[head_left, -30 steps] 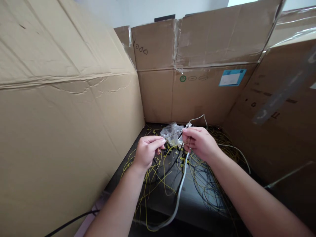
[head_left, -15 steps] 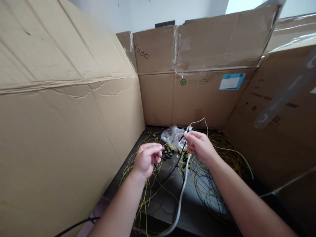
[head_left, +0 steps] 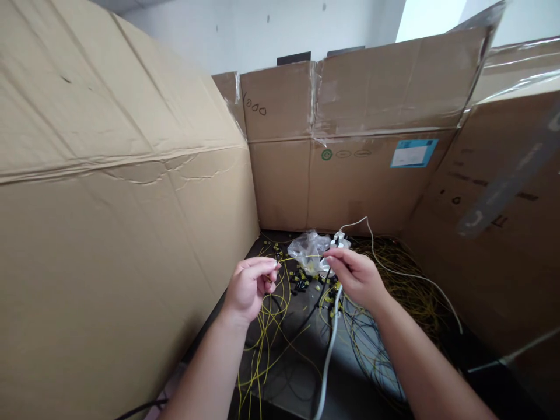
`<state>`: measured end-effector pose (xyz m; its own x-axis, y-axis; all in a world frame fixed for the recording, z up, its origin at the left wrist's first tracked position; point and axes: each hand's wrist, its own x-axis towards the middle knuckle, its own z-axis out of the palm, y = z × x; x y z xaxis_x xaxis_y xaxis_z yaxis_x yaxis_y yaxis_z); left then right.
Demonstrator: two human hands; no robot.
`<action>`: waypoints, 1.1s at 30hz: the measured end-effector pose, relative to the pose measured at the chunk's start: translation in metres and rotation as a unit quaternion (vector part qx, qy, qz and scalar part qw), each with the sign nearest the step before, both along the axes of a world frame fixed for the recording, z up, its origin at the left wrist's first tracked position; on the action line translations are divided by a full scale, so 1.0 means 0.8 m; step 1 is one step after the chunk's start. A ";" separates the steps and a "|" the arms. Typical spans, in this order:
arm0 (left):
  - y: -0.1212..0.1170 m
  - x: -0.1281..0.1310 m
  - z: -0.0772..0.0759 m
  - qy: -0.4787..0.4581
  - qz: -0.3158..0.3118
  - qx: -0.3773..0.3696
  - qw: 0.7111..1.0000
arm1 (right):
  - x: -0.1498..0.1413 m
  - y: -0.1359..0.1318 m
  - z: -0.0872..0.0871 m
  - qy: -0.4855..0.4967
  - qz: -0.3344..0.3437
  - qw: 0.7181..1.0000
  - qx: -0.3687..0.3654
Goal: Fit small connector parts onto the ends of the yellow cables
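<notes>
A thin yellow cable (head_left: 301,256) stretches nearly level between my two hands, above the dark table. My left hand (head_left: 252,286) pinches its left part between thumb and forefinger, the other fingers curled. With thumb and fingertips, my right hand (head_left: 356,274) pinches the other end; the tip is hidden by the fingers. Behind the cable lies a crumpled clear plastic bag (head_left: 306,248). Under and between the hands are small black and yellow pieces (head_left: 301,282), scattered on the table. Loose yellow cables (head_left: 262,350) hang in loops below my left hand.
Tall cardboard sheets stand on the left (head_left: 109,262), at the back (head_left: 359,192) and on the right (head_left: 503,262). A white power strip (head_left: 338,240) with a thick white cord (head_left: 328,361) sits behind my right hand. Heaped yellow cables (head_left: 406,274) lie at the right.
My hands have moved a little further apart, and the yellow cable between them is now straighter and more level. The view has tilted slightly upward.
</notes>
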<state>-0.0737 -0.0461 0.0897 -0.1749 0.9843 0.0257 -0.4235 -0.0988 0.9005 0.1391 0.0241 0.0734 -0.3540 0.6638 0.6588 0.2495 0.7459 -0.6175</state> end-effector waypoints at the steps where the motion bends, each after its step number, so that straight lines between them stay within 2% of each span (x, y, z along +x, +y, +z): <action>1: -0.001 -0.001 -0.001 0.007 -0.004 -0.003 1.000 | 0.001 0.000 0.000 -0.035 -0.002 0.999 0.017; 7: 0.001 0.000 -0.006 0.029 -0.001 -0.021 0.999 | 0.007 0.001 -0.005 -0.171 -0.040 0.984 0.026; 11: 0.003 0.005 -0.008 0.027 0.007 -0.029 0.999 | 0.008 0.001 -0.010 -0.139 -0.044 0.989 -0.016; 14: 0.002 0.007 -0.008 0.030 0.000 -0.029 0.999 | 0.007 0.003 -0.012 -0.044 0.015 0.989 -0.141; 17: 0.002 0.007 -0.009 0.034 -0.006 -0.027 0.999 | 0.007 0.003 -0.016 0.056 0.112 0.949 -0.289; 19: 0.001 0.008 -0.010 0.038 -0.012 -0.026 0.999 | 0.006 0.002 -0.019 0.095 0.148 0.927 -0.332; 20: 0.001 0.009 -0.011 0.040 -0.015 -0.025 0.999 | 0.005 0.002 -0.019 0.100 0.150 0.925 -0.336; 23: 0.000 0.014 -0.012 0.053 -0.029 -0.029 0.998 | 0.003 -0.002 -0.019 0.040 0.100 0.956 -0.273; 25: -0.002 0.018 -0.011 0.081 -0.042 -0.030 0.995 | 0.002 -0.005 -0.016 -0.022 0.037 0.984 -0.173; 27: -0.003 0.022 -0.010 0.126 -0.049 -0.025 0.990 | 0.003 -0.009 -0.012 -0.059 -0.029 0.997 -0.044; 30: -0.005 0.026 -0.007 0.191 -0.042 -0.014 0.981 | 0.004 -0.013 -0.009 -0.082 -0.080 0.985 0.127; 33: -0.005 0.029 -0.006 0.213 -0.036 -0.015 0.976 | 0.004 -0.016 -0.011 -0.089 -0.056 0.970 0.220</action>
